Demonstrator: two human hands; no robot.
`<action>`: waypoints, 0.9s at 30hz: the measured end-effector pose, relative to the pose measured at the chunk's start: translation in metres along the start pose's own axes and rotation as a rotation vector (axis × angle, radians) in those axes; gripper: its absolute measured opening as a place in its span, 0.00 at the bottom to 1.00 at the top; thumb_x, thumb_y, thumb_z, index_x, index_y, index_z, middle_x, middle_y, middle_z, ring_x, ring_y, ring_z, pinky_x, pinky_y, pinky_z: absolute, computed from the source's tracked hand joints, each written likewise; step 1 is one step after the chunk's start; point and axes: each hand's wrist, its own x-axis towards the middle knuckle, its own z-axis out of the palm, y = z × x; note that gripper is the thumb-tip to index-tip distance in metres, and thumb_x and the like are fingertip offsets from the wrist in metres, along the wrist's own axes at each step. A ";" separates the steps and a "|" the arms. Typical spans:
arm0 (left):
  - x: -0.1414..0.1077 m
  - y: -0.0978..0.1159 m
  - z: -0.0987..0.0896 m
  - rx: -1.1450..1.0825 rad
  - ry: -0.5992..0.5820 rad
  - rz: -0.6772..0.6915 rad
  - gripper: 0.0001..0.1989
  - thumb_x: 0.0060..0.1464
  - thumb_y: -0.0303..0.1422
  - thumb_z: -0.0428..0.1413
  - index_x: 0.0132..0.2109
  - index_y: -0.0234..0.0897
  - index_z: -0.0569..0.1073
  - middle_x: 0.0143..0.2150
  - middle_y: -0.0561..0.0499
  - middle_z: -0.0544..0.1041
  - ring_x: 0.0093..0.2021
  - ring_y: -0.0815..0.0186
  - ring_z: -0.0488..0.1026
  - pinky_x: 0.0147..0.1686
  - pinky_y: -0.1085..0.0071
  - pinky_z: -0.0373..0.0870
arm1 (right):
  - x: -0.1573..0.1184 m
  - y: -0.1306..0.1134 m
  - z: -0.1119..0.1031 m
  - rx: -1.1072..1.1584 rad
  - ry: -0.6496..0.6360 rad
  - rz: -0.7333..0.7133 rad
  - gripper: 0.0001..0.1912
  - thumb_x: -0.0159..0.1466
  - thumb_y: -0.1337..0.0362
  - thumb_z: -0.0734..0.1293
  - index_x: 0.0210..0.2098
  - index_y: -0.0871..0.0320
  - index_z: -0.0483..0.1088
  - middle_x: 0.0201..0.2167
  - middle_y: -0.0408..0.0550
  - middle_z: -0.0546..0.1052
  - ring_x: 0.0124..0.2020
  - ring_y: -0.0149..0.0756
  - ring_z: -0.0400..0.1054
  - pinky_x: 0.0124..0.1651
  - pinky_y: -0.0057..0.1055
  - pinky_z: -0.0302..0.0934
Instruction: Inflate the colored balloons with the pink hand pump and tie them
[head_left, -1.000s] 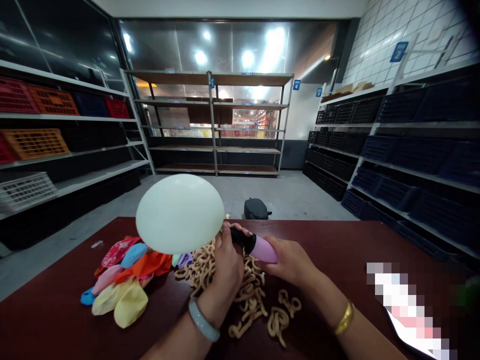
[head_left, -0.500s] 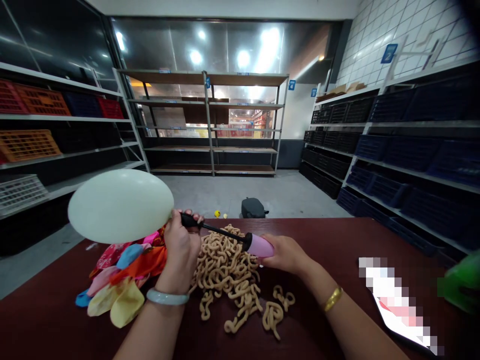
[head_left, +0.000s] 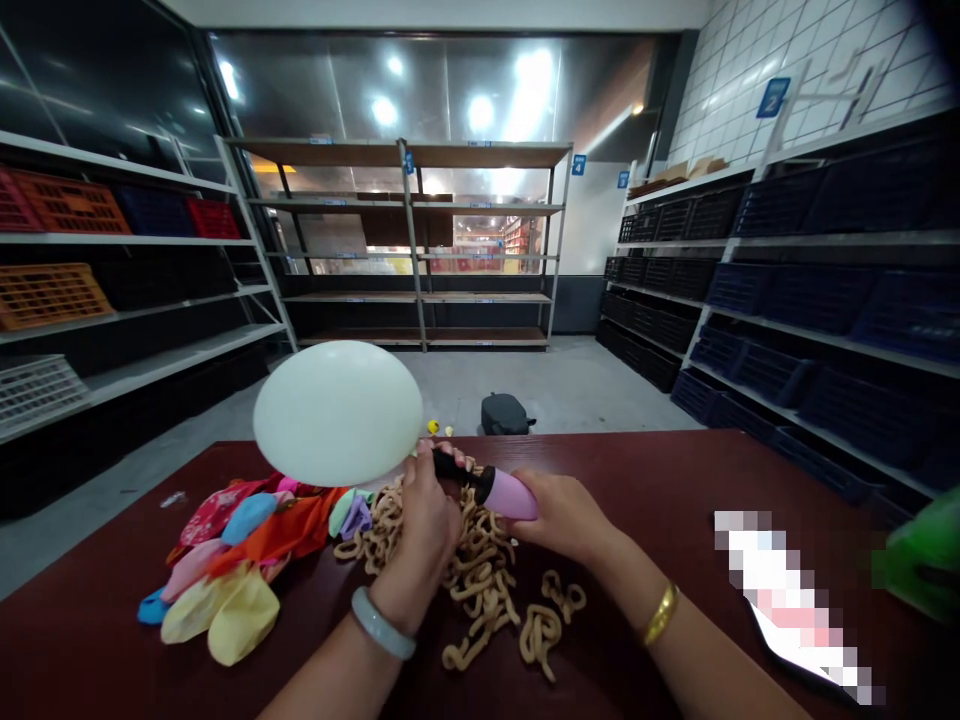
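A pale, inflated balloon (head_left: 337, 412) sits on the nozzle end of a hand pump (head_left: 510, 496) with a pink barrel and black ends. Wrapped around the black end and the balloon's neck is my left hand (head_left: 433, 505), a pale bangle on its wrist. My right hand (head_left: 559, 515) grips the pink barrel, and that wrist wears a gold bracelet. The pump's rod is almost fully inside the barrel. Beneath both hands lies a heap of tan, curly twisted pieces (head_left: 484, 590). Uninflated balloons (head_left: 244, 560) in several colours lie in a pile to the left.
The dark red table (head_left: 637, 640) carries a partly pixelated white object (head_left: 787, 610) and a green item (head_left: 926, 560) on the right. A dark bag (head_left: 505, 414) rests on the floor beyond. Shelving with crates (head_left: 817, 300) lines both sides.
My left hand has moved right toward my right hand, carrying the balloon along. The pump's rod has slid into the barrel, while my right hand has shifted only slightly.
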 end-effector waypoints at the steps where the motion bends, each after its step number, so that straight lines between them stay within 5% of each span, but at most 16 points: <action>1: -0.005 -0.002 0.002 0.001 -0.013 -0.015 0.12 0.54 0.38 0.60 0.35 0.38 0.65 0.29 0.55 0.68 0.26 0.70 0.68 0.31 0.69 0.68 | -0.001 -0.003 0.000 0.015 0.006 -0.002 0.23 0.57 0.48 0.68 0.48 0.52 0.68 0.39 0.47 0.80 0.40 0.45 0.74 0.35 0.31 0.54; 11: -0.005 0.007 0.006 0.021 -0.034 -0.021 0.12 0.55 0.38 0.59 0.34 0.38 0.65 0.27 0.54 0.67 0.25 0.70 0.66 0.29 0.71 0.68 | 0.000 -0.016 0.005 0.076 0.008 0.015 0.24 0.56 0.50 0.70 0.49 0.52 0.68 0.40 0.47 0.80 0.40 0.45 0.74 0.35 0.30 0.55; 22: 0.049 0.077 -0.021 0.001 0.060 0.199 0.14 0.52 0.40 0.61 0.34 0.38 0.64 0.25 0.54 0.67 0.23 0.69 0.66 0.22 0.73 0.63 | -0.001 -0.008 -0.005 0.087 -0.016 -0.033 0.24 0.55 0.49 0.71 0.49 0.49 0.69 0.40 0.45 0.79 0.41 0.44 0.74 0.36 0.31 0.55; 27: 0.053 0.083 -0.027 -0.008 0.070 0.221 0.13 0.52 0.39 0.61 0.34 0.38 0.65 0.26 0.55 0.67 0.23 0.69 0.66 0.23 0.72 0.63 | 0.001 0.004 -0.009 0.087 -0.028 -0.057 0.22 0.56 0.49 0.70 0.47 0.49 0.69 0.39 0.45 0.80 0.40 0.43 0.74 0.36 0.31 0.56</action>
